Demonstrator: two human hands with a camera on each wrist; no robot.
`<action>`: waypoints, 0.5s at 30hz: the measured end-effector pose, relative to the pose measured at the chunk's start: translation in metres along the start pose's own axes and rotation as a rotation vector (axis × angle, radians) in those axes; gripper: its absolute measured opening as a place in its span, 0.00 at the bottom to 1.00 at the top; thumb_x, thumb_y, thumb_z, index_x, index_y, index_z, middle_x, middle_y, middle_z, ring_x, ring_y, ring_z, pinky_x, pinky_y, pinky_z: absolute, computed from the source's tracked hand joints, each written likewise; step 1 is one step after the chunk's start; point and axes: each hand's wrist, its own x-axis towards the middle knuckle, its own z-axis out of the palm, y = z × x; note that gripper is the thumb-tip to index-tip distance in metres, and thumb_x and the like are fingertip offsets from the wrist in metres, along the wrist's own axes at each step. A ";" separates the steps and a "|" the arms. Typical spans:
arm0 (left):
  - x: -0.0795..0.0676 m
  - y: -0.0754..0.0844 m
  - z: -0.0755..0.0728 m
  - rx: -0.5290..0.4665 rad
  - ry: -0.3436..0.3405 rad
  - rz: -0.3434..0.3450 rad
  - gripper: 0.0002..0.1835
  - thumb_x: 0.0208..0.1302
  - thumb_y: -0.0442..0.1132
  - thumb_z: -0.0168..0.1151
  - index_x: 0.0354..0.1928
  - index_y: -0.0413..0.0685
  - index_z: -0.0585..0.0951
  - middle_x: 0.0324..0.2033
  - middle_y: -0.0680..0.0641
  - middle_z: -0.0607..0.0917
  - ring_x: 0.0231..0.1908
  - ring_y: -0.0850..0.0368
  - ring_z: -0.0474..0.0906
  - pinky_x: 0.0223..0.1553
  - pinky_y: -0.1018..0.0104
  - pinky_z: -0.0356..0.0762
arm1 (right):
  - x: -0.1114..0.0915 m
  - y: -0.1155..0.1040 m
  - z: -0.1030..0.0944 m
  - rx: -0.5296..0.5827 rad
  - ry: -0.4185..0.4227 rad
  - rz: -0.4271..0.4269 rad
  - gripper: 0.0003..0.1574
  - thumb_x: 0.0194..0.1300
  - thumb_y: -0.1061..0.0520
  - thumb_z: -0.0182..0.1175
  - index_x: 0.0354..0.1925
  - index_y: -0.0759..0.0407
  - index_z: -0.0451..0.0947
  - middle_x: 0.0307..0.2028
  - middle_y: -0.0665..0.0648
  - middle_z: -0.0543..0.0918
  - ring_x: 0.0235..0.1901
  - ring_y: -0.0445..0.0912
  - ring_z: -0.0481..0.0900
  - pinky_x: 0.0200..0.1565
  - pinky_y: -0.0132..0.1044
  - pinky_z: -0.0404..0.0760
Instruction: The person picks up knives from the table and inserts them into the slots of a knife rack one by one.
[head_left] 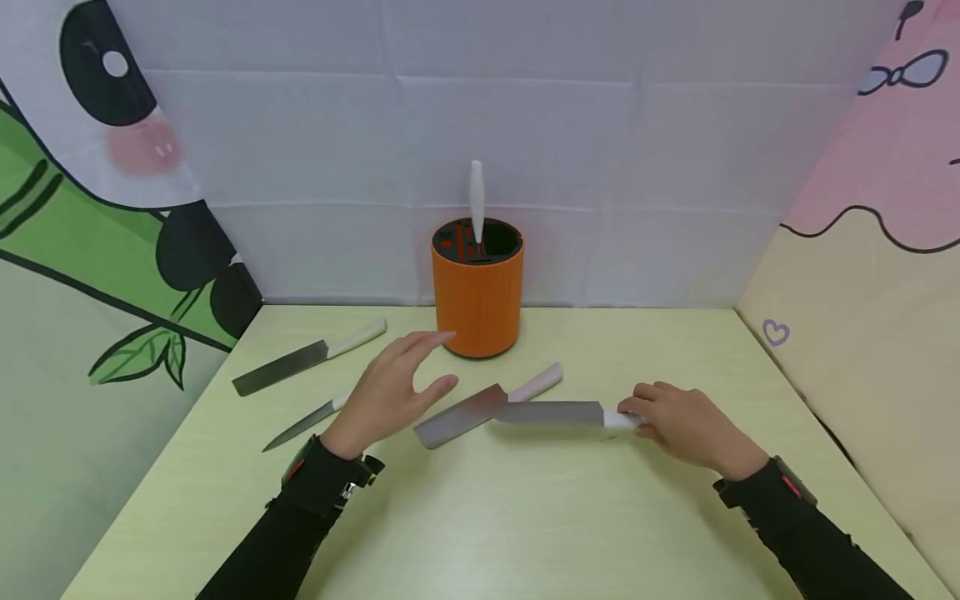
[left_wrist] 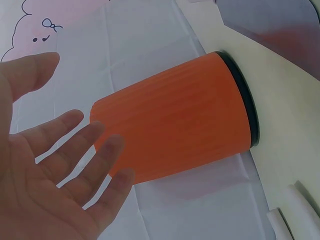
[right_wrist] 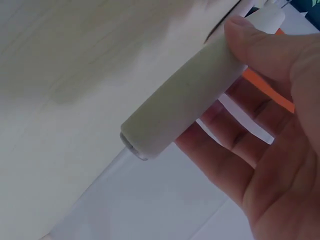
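Note:
My right hand (head_left: pixel 686 423) pinches the white handle (right_wrist: pixel 185 95) of a kitchen knife (head_left: pixel 551 413), thumb on one side and fingers on the other. Its broad blade points left, over part of a cleaver (head_left: pixel 461 415) on the table. Fingers spread and holding nothing, my left hand (head_left: pixel 393 392) hovers left of the orange knife block (head_left: pixel 478 304). In the left wrist view its fingertips overlap the block's side (left_wrist: pixel 175 120); whether they touch cannot be told. One white-handled utensil (head_left: pixel 477 200) stands upright in the block's slotted black top.
At the left lie another broad-bladed knife (head_left: pixel 285 368) and a narrow pointed knife (head_left: pixel 303 423), its handle partly behind my left hand. The pale table (head_left: pixel 510 533) meets a hanging white cloth (head_left: pixel 600 167) behind the block. Printed cloths flank both sides.

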 end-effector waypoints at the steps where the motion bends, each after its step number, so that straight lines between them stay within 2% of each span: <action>1: 0.000 0.000 -0.001 0.000 0.000 0.001 0.33 0.71 0.49 0.73 0.74 0.49 0.76 0.67 0.46 0.80 0.68 0.47 0.76 0.69 0.47 0.77 | 0.003 -0.006 0.001 0.005 -0.003 -0.008 0.24 0.55 0.59 0.83 0.49 0.53 0.87 0.41 0.49 0.84 0.38 0.44 0.82 0.30 0.35 0.83; 8: 0.000 0.000 -0.004 -0.001 -0.006 0.008 0.33 0.72 0.50 0.72 0.74 0.48 0.76 0.67 0.46 0.80 0.68 0.47 0.76 0.70 0.48 0.76 | 0.026 -0.051 0.008 0.032 -0.067 -0.052 0.22 0.58 0.57 0.82 0.50 0.51 0.86 0.42 0.50 0.84 0.39 0.45 0.83 0.31 0.34 0.82; 15: 0.000 0.003 -0.007 -0.002 -0.002 0.008 0.33 0.71 0.49 0.73 0.74 0.48 0.76 0.67 0.45 0.80 0.68 0.47 0.76 0.69 0.47 0.76 | 0.044 -0.084 0.017 0.045 -0.077 -0.090 0.21 0.56 0.55 0.83 0.47 0.48 0.86 0.37 0.47 0.82 0.37 0.44 0.81 0.29 0.32 0.79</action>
